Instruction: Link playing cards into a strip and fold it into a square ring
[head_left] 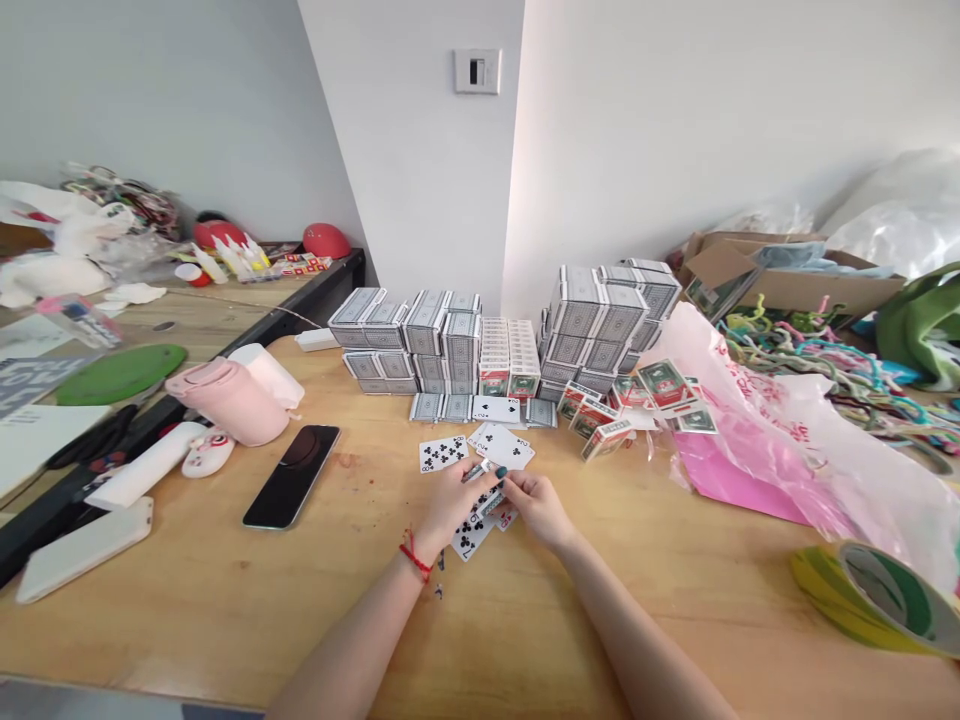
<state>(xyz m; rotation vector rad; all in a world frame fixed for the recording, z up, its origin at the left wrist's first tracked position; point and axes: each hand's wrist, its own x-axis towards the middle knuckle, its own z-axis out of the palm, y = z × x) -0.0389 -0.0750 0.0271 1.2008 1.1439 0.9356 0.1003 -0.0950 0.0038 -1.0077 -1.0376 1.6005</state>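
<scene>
My left hand (448, 508) is closed around a small pack of playing cards (491, 502), mostly hidden by fingers; I cannot tell whether it is boxed. Fingers of my right hand (541, 508) pinch the same pack from the right side. Under and in front of both hands lie loose face-up cards, among them a seven of clubs (466, 541). Just beyond them are an eight of clubs (442, 455) and a few overlapping cards (510, 446). Farther back, a two of spades (491, 409) lies face up in a row of face-down cards (427, 408).
Behind stand tall stacks of grey-backed cards (446, 335) and red-green card boxes (495, 382), with more boxes (606, 438) scattered rightward. A phone (291, 478) and a pink pouch (229, 400) lie left. Pink plastic (780, 425) and a tape roll (825, 595) are right.
</scene>
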